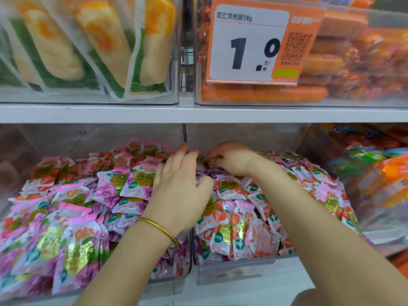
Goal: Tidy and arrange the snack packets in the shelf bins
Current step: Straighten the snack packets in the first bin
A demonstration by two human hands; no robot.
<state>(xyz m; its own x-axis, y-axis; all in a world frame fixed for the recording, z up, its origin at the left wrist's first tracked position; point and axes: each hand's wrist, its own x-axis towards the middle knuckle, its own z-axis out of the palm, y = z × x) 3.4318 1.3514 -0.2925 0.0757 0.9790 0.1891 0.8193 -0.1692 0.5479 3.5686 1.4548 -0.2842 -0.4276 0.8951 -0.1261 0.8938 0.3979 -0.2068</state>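
**Two hands at the divider between the lower bins**

Two clear shelf bins fill the lower half of the frame – the left bin [185,273] and the right bin [231,276] – both heaped with pink snack packets [79,239]. The left hand [180,191], a gold bangle [159,228] on its wrist, lies flat at centre frame over the dividing wall, fingers spread apart and gripping nothing. The right hand [231,159], just beyond it, is curled with fingertips pinched together on packets at the back of the right bin. A price tag [249,44] reading 1.0 hangs at upper right over orange sausages [265,93].
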